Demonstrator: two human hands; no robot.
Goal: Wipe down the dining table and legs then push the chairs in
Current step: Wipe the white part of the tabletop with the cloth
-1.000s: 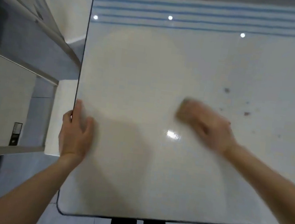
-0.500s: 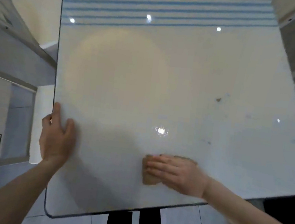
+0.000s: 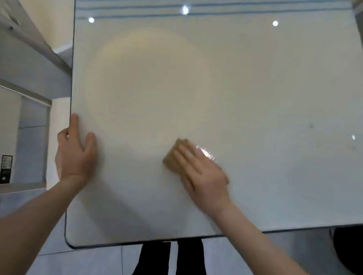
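Note:
A glossy white dining table fills most of the view, with blue stripes reflected along its far side. My right hand lies flat with straight fingers on a small tan cloth and presses it onto the tabletop near the front middle. My left hand rests on the table's left edge, thumb on top and fingers over the rim. A few faint dark specks remain at the right of the tabletop.
A grey and white cabinet stands close along the table's left side. A dark rounded object sits below the table's front right edge. My dark trouser legs stand on the pale tiled floor at the front edge.
My right hand with the cloth swept from the middle right of the tabletop down to the front edge, then back up and leftward. The left hand stayed on the left edge.

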